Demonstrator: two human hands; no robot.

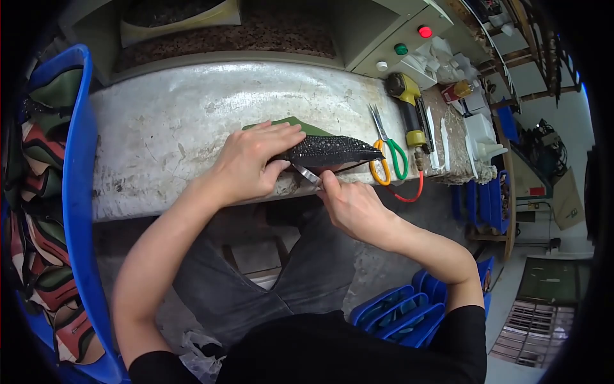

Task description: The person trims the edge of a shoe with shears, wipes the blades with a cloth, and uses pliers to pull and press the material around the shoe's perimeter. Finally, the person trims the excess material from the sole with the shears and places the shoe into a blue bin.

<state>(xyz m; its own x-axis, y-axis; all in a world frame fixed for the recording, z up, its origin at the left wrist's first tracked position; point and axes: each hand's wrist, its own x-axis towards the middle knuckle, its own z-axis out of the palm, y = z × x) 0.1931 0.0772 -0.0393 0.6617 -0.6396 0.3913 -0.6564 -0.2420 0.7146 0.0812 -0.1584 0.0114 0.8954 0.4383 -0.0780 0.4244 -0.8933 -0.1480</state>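
A black, sparkly studded shoe upper (332, 150) with a green part (297, 125) behind it lies on its side at the front of the worktop. My left hand (256, 157) grips its left end, fingers over the top and thumb by the lower edge. In my right hand (355, 205) is a narrow, flat metal tool (308, 176), its far end against the upper's lower edge near my left thumb. I cannot make out the tool's exact kind; my fingers hide its lower end. Scissors (385, 147) with orange and green handles lie just right of the upper's tip.
A yellow-black air tool (409, 109) with a red hose (409, 195) lies at the right of the worktop (192, 115). A blue bin (80, 192) of shoe parts stands left. Behind is a machine with buttons (401, 48). Blue trays (409, 317) sit low right.
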